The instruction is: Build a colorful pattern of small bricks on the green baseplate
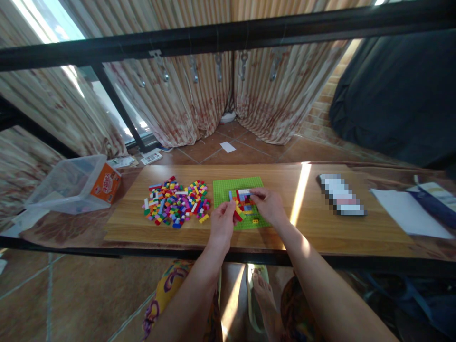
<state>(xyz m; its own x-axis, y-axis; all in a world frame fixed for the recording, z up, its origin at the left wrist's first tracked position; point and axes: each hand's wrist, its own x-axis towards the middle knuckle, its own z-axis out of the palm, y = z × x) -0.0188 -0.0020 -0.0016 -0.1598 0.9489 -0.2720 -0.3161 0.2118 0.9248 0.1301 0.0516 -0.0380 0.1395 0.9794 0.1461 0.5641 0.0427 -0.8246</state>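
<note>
1. As I look down through the head camera, the green baseplate (220,188) lies between the tabletop's (320,237) far and near edges, bearing a patch of bricks (245,193).
2. My left hand (221,222) curls over the baseplate's near left corner, fingertips at a red-and-yellow piece (238,213); I can't tell whether it grips.
3. My right hand (269,207) crosses the baseplate's right edge, fingertips pinched at the patch; I can't tell if they hold anything.
4. Loose bricks (176,203) heap toward the tabletop's left edge.
</note>
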